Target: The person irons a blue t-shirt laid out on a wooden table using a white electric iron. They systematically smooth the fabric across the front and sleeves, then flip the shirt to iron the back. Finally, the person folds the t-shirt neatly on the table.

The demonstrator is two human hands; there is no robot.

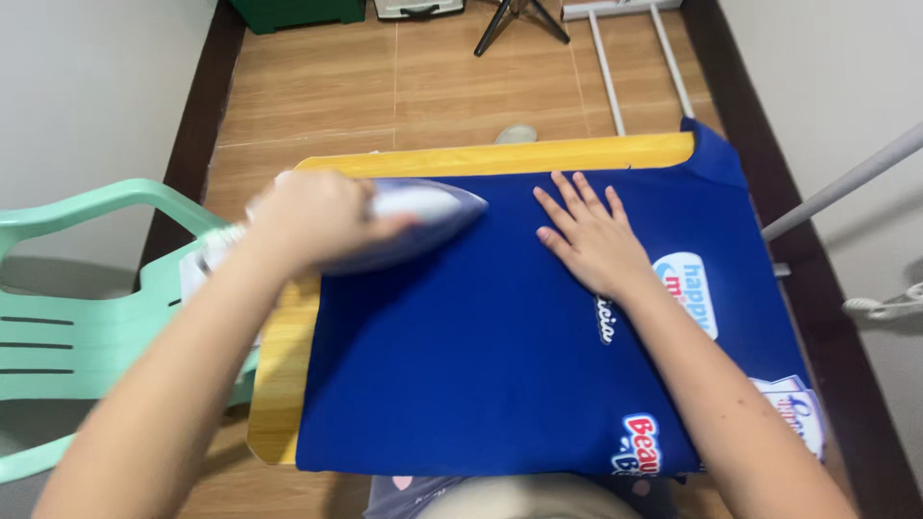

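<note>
A royal-blue shirt with printed patches lies spread over a yellow ironing board. My left hand grips the handle of a white and blue clothes iron, whose tip rests on the shirt's upper left part and points right. My right hand lies flat on the shirt to the right of the iron, fingers spread and pointing away from me. A gap of blue cloth separates the iron's tip from my right fingers.
A mint-green plastic chair stands at the left, touching the board. White rack legs and a black tripod stand on the wooden floor beyond. A grey pole slants in from the right wall. Walls close in on both sides.
</note>
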